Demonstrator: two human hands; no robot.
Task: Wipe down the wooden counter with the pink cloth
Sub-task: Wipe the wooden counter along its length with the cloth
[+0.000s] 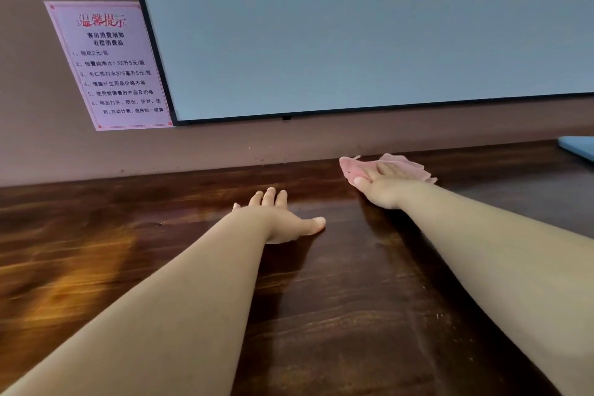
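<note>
The dark wooden counter [160, 251] fills the lower half of the view and runs up to the wall. A thin pink cloth [352, 167] lies on it at the far edge, right of centre, close to the wall. My right hand [382, 185] presses flat on the cloth, with its fingers partly under a fold of it. My left hand [283, 219] rests palm down on the bare wood a little nearer and to the left, fingers spread, holding nothing.
A large wall-mounted screen [353, 26] with a black frame hangs just above the counter's back edge. A pink printed notice [111, 64] is stuck to the brown wall at the left. A light blue flat object [578, 146] lies at the far right edge.
</note>
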